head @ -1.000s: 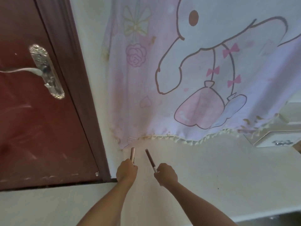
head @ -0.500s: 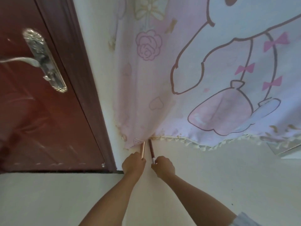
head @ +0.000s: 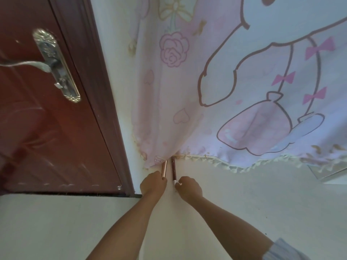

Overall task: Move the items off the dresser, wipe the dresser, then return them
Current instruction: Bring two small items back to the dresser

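Two hands reach forward side by side. The left hand [head: 153, 184] curls around a rose-gold tube [head: 164, 168]; the right hand [head: 189, 187] pinches a dark red pencil [head: 173, 169] just beside it, both tips at the curtain hem [head: 206, 158] beyond the knuckles.

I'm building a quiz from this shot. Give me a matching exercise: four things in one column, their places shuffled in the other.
Things: 1 slim rose-gold tube; 2 dark maroon pencil with a white end; 3 ornate silver metal door handle; 4 pale blue sleeve cuff.
Places: A on the dark red door; B in the right hand; C on the right arm; D in the left hand.
Pairs: 1-D, 2-B, 3-A, 4-C.
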### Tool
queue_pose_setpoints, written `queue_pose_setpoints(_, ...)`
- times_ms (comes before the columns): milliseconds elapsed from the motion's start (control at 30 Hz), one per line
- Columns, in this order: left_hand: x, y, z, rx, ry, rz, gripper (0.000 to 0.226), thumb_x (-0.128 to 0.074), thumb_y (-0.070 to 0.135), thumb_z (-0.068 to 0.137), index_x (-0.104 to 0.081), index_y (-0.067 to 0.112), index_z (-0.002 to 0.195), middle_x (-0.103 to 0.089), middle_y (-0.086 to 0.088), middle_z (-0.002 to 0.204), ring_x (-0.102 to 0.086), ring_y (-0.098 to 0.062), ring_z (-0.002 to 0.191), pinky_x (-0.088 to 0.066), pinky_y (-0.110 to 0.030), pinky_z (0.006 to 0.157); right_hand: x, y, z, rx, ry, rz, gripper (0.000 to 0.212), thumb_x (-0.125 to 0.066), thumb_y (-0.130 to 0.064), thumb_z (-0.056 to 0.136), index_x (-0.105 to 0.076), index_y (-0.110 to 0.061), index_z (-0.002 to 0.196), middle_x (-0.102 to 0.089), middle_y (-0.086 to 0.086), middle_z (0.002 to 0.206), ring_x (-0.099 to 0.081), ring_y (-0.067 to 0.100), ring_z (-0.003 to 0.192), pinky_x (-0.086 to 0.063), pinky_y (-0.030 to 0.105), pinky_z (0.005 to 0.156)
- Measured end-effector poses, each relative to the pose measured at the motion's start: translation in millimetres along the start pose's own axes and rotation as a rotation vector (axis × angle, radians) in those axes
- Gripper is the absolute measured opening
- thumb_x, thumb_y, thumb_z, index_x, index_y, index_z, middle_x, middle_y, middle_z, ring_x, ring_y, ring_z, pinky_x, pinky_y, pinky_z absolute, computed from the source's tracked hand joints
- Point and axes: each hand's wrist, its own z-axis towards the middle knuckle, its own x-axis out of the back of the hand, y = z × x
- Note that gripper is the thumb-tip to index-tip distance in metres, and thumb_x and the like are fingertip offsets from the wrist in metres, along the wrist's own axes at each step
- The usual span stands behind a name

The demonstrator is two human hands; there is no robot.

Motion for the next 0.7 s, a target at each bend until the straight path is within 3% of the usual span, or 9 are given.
queue_pose_setpoints(167,6.4,-4.3,-7.6,-0.034,0.003,-0.006,0.028,-0.038,0.026,0.096,-0.056,0.007,0.106,-0.062,-0.005,0.109,-0.058,-0.02,0.097,-0.037,-0.025,0.069,17.5,11.5,-7.3,0.029,0.059,-0.034,0.033,-0.04,-0.023,0.093,-0.055,-0.009,0.119,-0.052,0.008,0.125,-0.048,0.022,0.117,-0.039,0.028,0.094)
queue_pose_setpoints(267,10.0,-11.7,-15.6,-0.056,0.018,-0.016,0.027,-0.038,0.024,0.095,-0.056,0.006,0.105,-0.061,-0.008,0.111,-0.056,-0.023,0.102,-0.041,-0.03,0.075,29.2,14.5,-14.7,0.075,0.104,-0.082,0.033,-0.04,-0.023,0.094,-0.055,-0.007,0.118,-0.051,0.009,0.122,-0.045,0.024,0.118,-0.04,0.032,0.095)
queue_pose_setpoints(400,19.3,-20.4,-31.0,-0.104,0.07,-0.014,0.035,-0.038,0.024,0.094,-0.049,0.009,0.124,-0.051,-0.009,0.127,-0.044,-0.024,0.118,-0.041,-0.034,0.09,41.3,19.7,-27.2,0.148,0.171,-0.144,0.033,-0.04,-0.021,0.093,-0.056,-0.006,0.117,-0.052,0.01,0.12,-0.042,0.024,0.118,-0.042,0.034,0.093)
queue_pose_setpoints(500,26.4,-28.1,-48.4,-0.14,0.132,0.006,0.038,-0.038,0.022,0.093,-0.046,0.011,0.129,-0.048,-0.005,0.132,-0.038,-0.023,0.121,-0.042,-0.034,0.091,42.9,25.2,-35.3,0.213,0.181,-0.225,0.033,-0.04,-0.021,0.093,-0.056,-0.007,0.118,-0.052,0.01,0.122,-0.041,0.024,0.118,-0.042,0.034,0.094)
queue_pose_setpoints(700,39.9,-45.9,-118.5,0.026,0.306,0.068,0.038,-0.04,0.024,0.093,-0.046,0.013,0.129,-0.047,-0.001,0.133,-0.038,-0.022,0.124,-0.038,-0.034,0.098,53.2,14.8,-70.2,0.517,0.225,-0.358,0.034,-0.038,-0.025,0.095,-0.053,-0.012,0.122,-0.053,0.008,0.123,-0.044,0.024,0.118,-0.039,0.033,0.095)
